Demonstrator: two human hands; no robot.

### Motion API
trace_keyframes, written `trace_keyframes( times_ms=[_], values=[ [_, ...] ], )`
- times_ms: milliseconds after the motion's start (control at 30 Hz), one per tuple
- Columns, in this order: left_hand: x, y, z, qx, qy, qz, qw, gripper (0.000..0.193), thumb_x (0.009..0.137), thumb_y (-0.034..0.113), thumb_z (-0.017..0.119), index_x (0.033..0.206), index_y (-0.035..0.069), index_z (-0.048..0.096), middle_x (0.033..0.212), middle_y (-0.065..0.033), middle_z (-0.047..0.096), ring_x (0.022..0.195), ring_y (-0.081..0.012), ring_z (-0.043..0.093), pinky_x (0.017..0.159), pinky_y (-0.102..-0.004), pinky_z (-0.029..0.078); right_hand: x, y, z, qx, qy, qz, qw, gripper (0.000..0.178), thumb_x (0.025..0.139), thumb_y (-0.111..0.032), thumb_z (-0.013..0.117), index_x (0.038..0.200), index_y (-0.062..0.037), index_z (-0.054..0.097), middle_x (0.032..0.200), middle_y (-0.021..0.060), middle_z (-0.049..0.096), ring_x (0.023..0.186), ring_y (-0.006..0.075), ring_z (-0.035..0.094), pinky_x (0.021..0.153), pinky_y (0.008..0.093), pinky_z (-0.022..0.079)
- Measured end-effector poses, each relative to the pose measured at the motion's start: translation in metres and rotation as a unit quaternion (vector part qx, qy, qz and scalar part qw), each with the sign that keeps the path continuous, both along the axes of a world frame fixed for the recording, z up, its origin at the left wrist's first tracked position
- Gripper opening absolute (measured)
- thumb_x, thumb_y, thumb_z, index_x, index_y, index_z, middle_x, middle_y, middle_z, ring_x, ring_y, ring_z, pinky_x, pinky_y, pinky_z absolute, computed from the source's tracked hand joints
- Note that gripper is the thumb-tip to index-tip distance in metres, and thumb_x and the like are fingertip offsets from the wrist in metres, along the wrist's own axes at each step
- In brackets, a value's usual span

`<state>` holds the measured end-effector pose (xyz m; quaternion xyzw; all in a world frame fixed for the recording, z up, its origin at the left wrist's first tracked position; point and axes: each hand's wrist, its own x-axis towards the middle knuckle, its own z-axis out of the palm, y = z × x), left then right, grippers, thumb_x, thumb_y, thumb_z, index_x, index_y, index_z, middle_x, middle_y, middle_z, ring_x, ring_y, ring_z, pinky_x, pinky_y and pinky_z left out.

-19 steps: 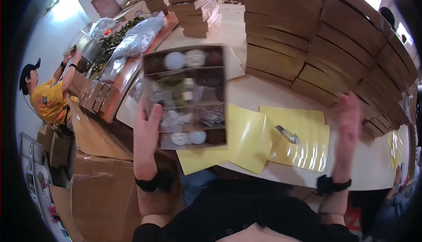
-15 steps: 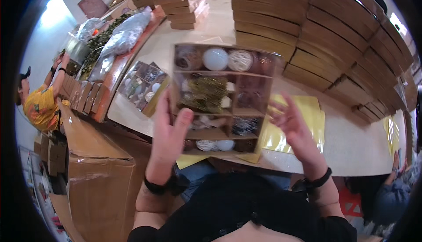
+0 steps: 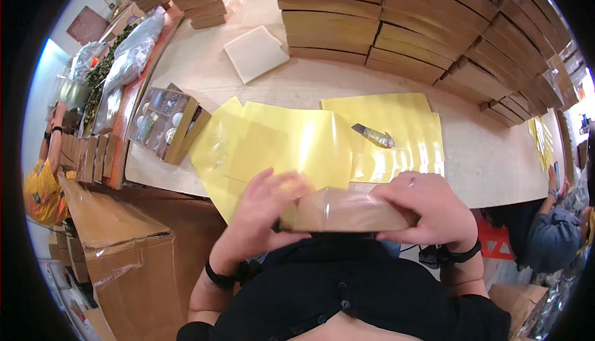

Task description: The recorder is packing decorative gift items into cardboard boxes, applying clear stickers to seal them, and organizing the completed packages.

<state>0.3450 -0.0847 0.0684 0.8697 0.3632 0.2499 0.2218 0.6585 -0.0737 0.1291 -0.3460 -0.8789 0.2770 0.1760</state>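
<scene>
In front of my chest a flat cardboard box [image 3: 347, 211] is tipped up, one narrow, shiny side facing me. My right hand [image 3: 432, 206] grips its right end, fingers over the top and thumb below. Around the left end is my left hand [image 3: 257, 208], thumb low and fingers above, slightly smeared by motion. The box's compartments and contents are hidden at this tilt. Beyond it, yellow sheets [image 3: 285, 136] lie spread on the table. A utility knife [image 3: 375, 135] rests on the right-hand sheets, its dark blade pointing left.
A similar compartment box [image 3: 162, 121] sits at the table's left edge. Behind the sheets lies a cream square pad [image 3: 256, 54]. Stacked cardboard boxes [image 3: 434, 25] wall off the far right. A large carton [image 3: 133, 248] stands left of me. Other people work at both sides.
The box has come down toward my chest and tipped, hiding its compartments. My right hand, apart from it before, now grips its right end. The sheets and knife are uncovered.
</scene>
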Motion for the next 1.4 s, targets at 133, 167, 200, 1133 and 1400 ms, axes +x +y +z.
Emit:
trace_keyframes(
  times_ms=[133, 167, 200, 1133, 1400],
  values=[
    [-0.005, -0.022, -0.064, -0.044, 0.056, 0.021, 0.997, 0.054, 0.068, 0.028, 0.083, 0.114, 0.013, 0.059, 0.118, -0.0093, 0.062, 0.116, -0.0283, 0.053, 0.102, -0.0455, 0.034, -0.025, -0.005, -0.024, -0.021, -0.077, 0.077, 0.994, 0.052, 0.079, -0.036, 0.075, 0.120, -0.0085, 0.058, 0.090, 0.0093, 0.065, 0.087, 0.0283, 0.065, 0.069, 0.0395, 0.051],
    [-0.008, -0.023, -0.078, -0.011, 0.074, 0.040, 0.996, 0.049, 0.070, 0.030, 0.081, 0.112, 0.014, 0.059, 0.115, -0.0084, 0.063, 0.110, -0.0284, 0.054, 0.099, -0.0444, 0.034, -0.029, -0.002, -0.035, -0.027, -0.077, 0.072, 0.994, 0.052, 0.079, -0.036, 0.075, 0.120, -0.0085, 0.058, 0.090, 0.0093, 0.065, 0.087, 0.0283, 0.065, 0.069, 0.0395, 0.051],
    [-0.011, -0.023, -0.086, -0.017, 0.075, 0.035, 0.996, 0.049, 0.070, 0.030, 0.081, 0.112, 0.014, 0.059, 0.115, -0.0084, 0.063, 0.110, -0.0284, 0.054, 0.099, -0.0444, 0.034, -0.034, 0.001, -0.049, -0.033, -0.077, 0.106, 0.991, 0.052, 0.081, -0.036, 0.073, 0.121, -0.0078, 0.056, 0.092, 0.0097, 0.064, 0.087, 0.0288, 0.065, 0.069, 0.0403, 0.051],
    [-0.184, -0.073, -0.135, -0.729, -0.263, 0.284, 0.564, 0.039, 0.089, 0.007, 0.067, 0.126, -0.002, 0.059, 0.114, -0.0093, 0.068, 0.097, -0.0174, 0.066, 0.088, -0.0320, 0.052, 0.012, 0.091, -0.153, 0.055, 0.065, -0.218, 0.972, 0.020, 0.081, -0.011, 0.071, 0.101, -0.0088, 0.068, 0.093, 0.0059, 0.062, 0.091, 0.0258, 0.057, 0.081, 0.0371, 0.047],
    [-0.080, -0.011, -0.155, -0.591, -0.262, 0.271, 0.713, 0.034, 0.098, 0.017, 0.059, 0.128, 0.001, 0.058, 0.122, -0.0118, 0.065, 0.110, -0.0205, 0.061, 0.093, -0.0339, 0.049, 0.009, 0.079, -0.145, 0.058, 0.032, -0.128, 0.989, 0.018, 0.077, -0.006, 0.069, 0.094, -0.0120, 0.074, 0.088, 0.0041, 0.062, 0.080, 0.0212, 0.060, 0.069, 0.0329, 0.050]
  ],
)
